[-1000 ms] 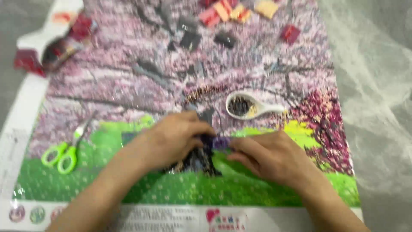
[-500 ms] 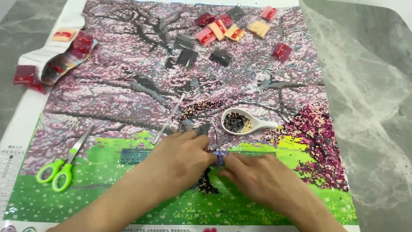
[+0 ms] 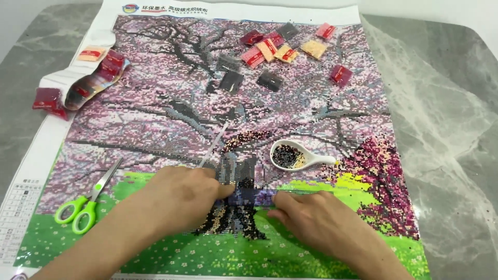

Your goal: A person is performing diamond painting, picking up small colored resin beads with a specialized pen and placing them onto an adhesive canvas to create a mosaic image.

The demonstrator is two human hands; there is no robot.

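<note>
Diamond-painting canvas [image 3: 155,111] with a cherry-blossom tree scene is spread flat over a grey marble table [image 3: 446,103], and both hands are down on its lower middle, right at the dark trunk. Between them sits a clear ruler-like strip [image 3: 254,196] lying level across the trunk. The left hand [image 3: 179,199] is palm down with fingers curled, thumb tip touching the strip's left part; can't tell whether it's actually pinching anything. The right hand [image 3: 311,218] presses flat on the canvas with its fingertips on the strip's right end, not clenched around it.

Just above the right hand there's a white spoon-shaped tray [image 3: 298,155] with dark and pale beads in it, handle pointing right. A thin pen-like stick [image 3: 212,145] lies slanted just above the left hand. Green-handled scissors [image 3: 85,202] rest well off to the left on the green grass area, blades pointing up-right. Up top is a scatter of little bead packets [image 3: 275,49] in red, pink, yellow and grey, well away from the hands. A peeled-back curl of film with more red packets [image 3: 88,85] sits at the canvas's upper left edge.
</note>
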